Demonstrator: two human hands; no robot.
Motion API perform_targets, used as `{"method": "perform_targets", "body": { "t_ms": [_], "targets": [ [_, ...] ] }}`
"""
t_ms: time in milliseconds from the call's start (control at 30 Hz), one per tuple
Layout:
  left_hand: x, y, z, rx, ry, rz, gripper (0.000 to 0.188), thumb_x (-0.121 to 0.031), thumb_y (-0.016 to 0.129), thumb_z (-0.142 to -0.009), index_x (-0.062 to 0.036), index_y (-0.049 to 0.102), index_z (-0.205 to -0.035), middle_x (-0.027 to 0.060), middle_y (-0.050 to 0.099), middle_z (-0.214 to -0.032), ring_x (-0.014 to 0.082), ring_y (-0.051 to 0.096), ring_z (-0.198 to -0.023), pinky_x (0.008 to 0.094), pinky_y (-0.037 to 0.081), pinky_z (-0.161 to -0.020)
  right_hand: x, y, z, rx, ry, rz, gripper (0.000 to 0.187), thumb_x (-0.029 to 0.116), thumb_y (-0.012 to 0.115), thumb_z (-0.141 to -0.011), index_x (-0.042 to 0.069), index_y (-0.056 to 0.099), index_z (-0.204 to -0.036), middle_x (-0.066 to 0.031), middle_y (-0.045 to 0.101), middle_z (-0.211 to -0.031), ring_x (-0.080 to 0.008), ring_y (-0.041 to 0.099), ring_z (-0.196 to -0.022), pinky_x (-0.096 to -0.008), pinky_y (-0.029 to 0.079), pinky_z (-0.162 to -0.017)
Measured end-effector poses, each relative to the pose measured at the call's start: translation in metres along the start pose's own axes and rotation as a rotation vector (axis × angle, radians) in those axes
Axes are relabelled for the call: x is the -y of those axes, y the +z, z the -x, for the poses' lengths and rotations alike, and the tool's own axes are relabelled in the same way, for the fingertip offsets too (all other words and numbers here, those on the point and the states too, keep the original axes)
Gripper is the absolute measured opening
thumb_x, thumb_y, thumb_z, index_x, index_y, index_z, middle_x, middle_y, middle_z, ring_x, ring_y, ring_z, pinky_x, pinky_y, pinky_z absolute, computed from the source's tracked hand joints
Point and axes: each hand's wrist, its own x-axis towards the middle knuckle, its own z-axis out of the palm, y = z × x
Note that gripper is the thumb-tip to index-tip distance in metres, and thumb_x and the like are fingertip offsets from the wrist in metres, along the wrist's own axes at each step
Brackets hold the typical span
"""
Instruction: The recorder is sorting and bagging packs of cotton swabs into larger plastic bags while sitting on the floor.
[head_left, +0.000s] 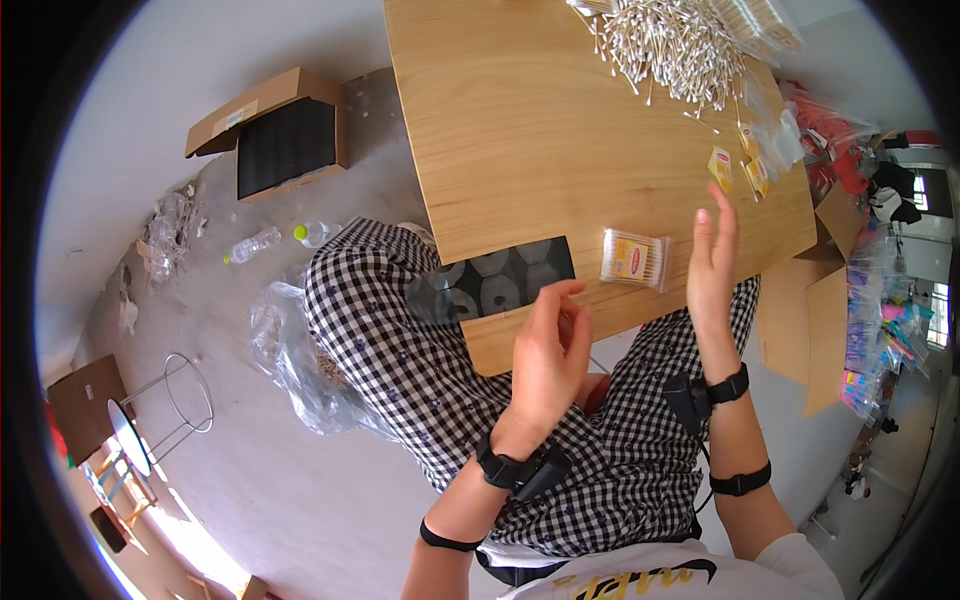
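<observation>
A clear packet of cotton swabs with a yellow label lies on the wooden table, between my two hands and touched by neither. My left hand hovers at the table's near edge, fingers loosely bent and thumb apart, with nothing visible in it. To the right of the packet, my right hand is raised with its fingers stretched out, holding nothing. Several small yellow cards lie just beyond its fingertips. A large heap of loose cotton swabs covers the far right of the table.
A black tray-like piece with round hollows is at the table's near left. Bundled swabs lie beside the heap. An open cardboard box stands right of the table; another box, bottles and a plastic bag are on the left floor.
</observation>
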Motion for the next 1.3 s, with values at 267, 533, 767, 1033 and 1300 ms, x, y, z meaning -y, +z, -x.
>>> {"method": "perform_targets", "body": {
  "t_ms": [267, 533, 767, 1033, 1300],
  "targets": [
    [-0.019, 0.014, -0.050, 0.019, 0.321, -0.415, 0.052, 0.001, 0.062, -0.084, 0.0014, 0.043, -0.133, 0.0157, 0.057, -0.114, 0.0264, 0.058, -0.099, 0.0340, 0.049, -0.085, -0.013, -0.029, 0.048, 0.314, 0.541, -0.421, 0.032, 0.013, 0.064, -0.091, -0.002, 0.052, -0.118, -0.0063, 0.064, -0.093, -0.0110, 0.059, -0.084, -0.0227, 0.047, -0.076],
    [-0.028, 0.002, -0.058, 0.202, 0.348, -0.493, 0.063, -0.004, 0.076, -0.072, -0.0044, 0.052, -0.129, 0.0123, 0.057, -0.118, 0.0252, 0.054, -0.106, 0.0346, 0.046, -0.090, 0.013, -0.031, 0.048, 0.197, 0.549, -0.791, 0.011, 0.005, 0.065, -0.087, 0.001, 0.064, -0.097, -0.0033, 0.063, -0.089, -0.0097, 0.057, -0.081, -0.0238, 0.046, -0.072],
    [-0.029, 0.006, -0.050, 0.230, 0.396, -0.122, 0.031, -0.001, 0.074, -0.074, -0.0053, 0.069, -0.104, 0.0092, 0.064, -0.104, 0.0237, 0.060, -0.097, 0.0325, 0.050, -0.082, 0.044, -0.029, 0.040, 0.124, -0.230, -0.271, 0.010, 0.000, 0.069, -0.080, 0.006, 0.064, -0.086, -0.0034, 0.058, -0.081, -0.0187, 0.053, -0.080, -0.0290, 0.043, -0.064],
    [-0.029, 0.009, -0.045, 0.128, 0.290, -0.065, 0.019, 0.003, 0.071, -0.079, -0.0028, 0.073, -0.097, 0.0082, 0.068, -0.097, 0.0164, 0.063, -0.087, 0.0257, 0.051, -0.075, 0.030, -0.018, 0.044, 0.193, 0.077, -0.545, 0.015, 0.002, 0.072, -0.078, 0.006, 0.070, -0.092, -0.0023, 0.054, -0.089, -0.0089, 0.052, -0.077, -0.0230, 0.043, -0.064],
    [-0.027, 0.017, -0.037, -0.041, 0.496, -0.200, 0.014, 0.005, 0.071, -0.077, -0.0019, 0.071, -0.089, 0.0087, 0.067, -0.090, 0.0203, 0.063, -0.079, 0.0283, 0.051, -0.067, 0.029, -0.015, 0.043, 0.079, -0.172, -0.358, 0.011, 0.003, 0.076, -0.075, 0.004, 0.066, -0.078, -0.0044, 0.052, -0.084, -0.0167, 0.053, -0.075, -0.0270, 0.045, -0.064]
  ]
}}
